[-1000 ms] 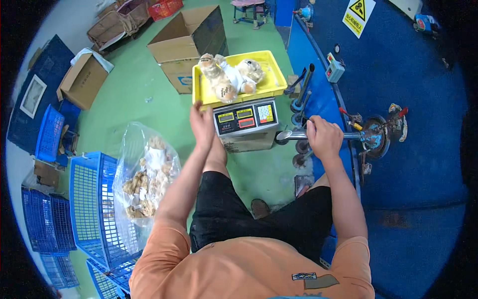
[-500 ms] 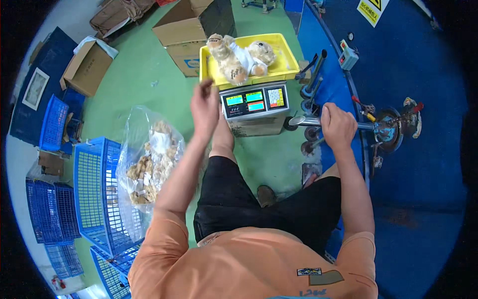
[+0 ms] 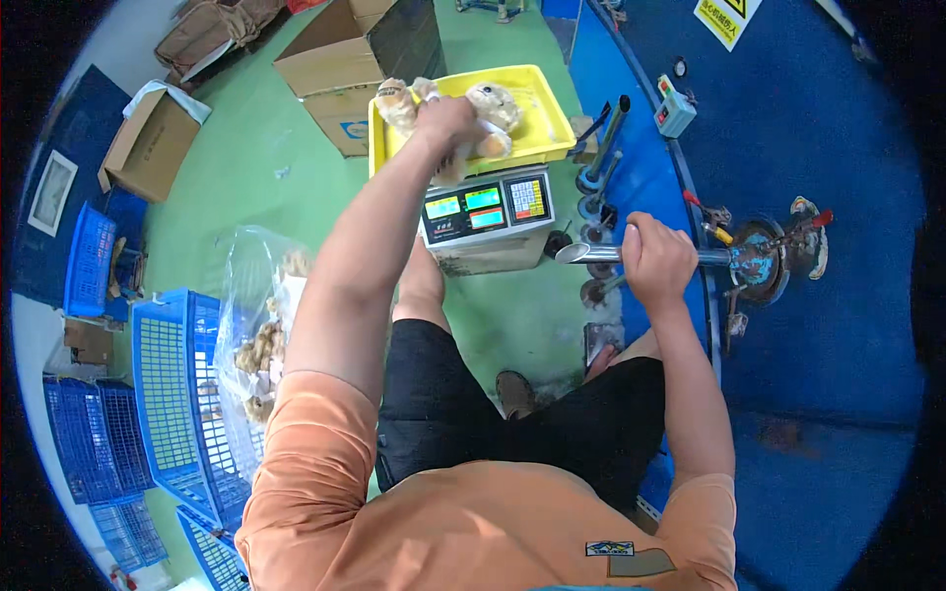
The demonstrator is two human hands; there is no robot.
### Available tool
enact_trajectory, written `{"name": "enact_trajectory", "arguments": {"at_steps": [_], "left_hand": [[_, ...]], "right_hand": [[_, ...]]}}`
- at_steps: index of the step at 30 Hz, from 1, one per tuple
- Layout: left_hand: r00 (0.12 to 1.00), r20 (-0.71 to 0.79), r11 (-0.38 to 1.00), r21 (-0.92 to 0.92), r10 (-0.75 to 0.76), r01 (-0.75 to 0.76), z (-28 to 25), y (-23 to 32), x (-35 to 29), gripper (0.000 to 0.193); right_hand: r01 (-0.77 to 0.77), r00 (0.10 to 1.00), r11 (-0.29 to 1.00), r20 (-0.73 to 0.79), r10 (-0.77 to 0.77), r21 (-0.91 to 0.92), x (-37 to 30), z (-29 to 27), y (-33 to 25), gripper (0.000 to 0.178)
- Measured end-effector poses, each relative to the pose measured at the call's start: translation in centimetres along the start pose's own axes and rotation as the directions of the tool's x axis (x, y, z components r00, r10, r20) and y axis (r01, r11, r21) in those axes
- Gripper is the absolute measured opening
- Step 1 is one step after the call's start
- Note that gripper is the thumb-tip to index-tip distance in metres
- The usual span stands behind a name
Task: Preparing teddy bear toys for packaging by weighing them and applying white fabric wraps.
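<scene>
A cream teddy bear (image 3: pixel 495 106) in a white top lies on its back in a yellow tray (image 3: pixel 544 116), its head to the right. My left hand (image 3: pixel 448 120) is closed over the bear's middle, with the fingertips partly hidden. Under the tray is a scale (image 3: pixel 485 209) with lit displays and a keypad. To the right, my right hand (image 3: pixel 658 258) wraps round a shiny metal tube (image 3: pixel 596 253) with a slanted open end, which sticks out from a blue machine wall (image 3: pixel 838 345).
At left, a clear plastic bag (image 3: pixel 241 335) of plush pieces stands against blue crates (image 3: pixel 168 384). Behind the tray is an open cardboard box (image 3: pixel 340 103); another box (image 3: pixel 158 138) lies further left. Several metal pipes (image 3: pixel 613 133) rise beside the scale.
My left hand has moved forward and right, from the tray's near left corner onto the teddy bear. My right hand stays on the tube. The whole view has shifted slightly.
</scene>
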State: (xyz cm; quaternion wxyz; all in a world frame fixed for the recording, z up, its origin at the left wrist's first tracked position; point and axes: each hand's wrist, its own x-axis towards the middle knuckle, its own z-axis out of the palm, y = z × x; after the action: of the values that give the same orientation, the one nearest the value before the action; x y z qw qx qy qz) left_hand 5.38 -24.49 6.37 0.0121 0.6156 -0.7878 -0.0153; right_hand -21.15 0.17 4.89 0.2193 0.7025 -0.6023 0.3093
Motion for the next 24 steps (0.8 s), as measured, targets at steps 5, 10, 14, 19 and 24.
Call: {"name": "enact_trajectory", "arguments": {"at_steps": [5,10,14,19,24], "left_hand": [[0.996,-0.088,0.996,0.090,-0.008,0.016,2.4,-1.1,-0.5,0.037],[0.982,-0.187,0.995,0.091,-0.029,0.047,2.8,-3.0,-1.8,0.033],[0.948,-0.320,0.999,0.034,-0.005,0.017,2.9,-4.9,-2.7,0.035],[0.848,-0.528,0.979,-0.145,0.045,-0.142,1.2,-6.1,-4.9,0.039],[0.839,-0.540,0.731,-0.597,-0.062,-0.331,-4.1,-5.1,-11.1,0.043]], "right_hand": [[-0.007,1.000,1.000,0.005,0.007,0.004,0.0,-0.4,-0.1,0.009],[-0.007,1.000,1.000,0.005,0.007,-0.028,-0.1,-0.1,-0.1,0.010],[-0.005,1.000,0.999,0.008,0.006,-0.049,-0.2,0.1,0.0,0.012],[-0.005,1.000,0.998,0.012,0.006,-0.062,-0.2,-0.2,-0.1,0.013],[-0.008,1.000,0.998,0.001,0.008,-0.063,-0.1,-0.4,-0.2,0.014]]}}
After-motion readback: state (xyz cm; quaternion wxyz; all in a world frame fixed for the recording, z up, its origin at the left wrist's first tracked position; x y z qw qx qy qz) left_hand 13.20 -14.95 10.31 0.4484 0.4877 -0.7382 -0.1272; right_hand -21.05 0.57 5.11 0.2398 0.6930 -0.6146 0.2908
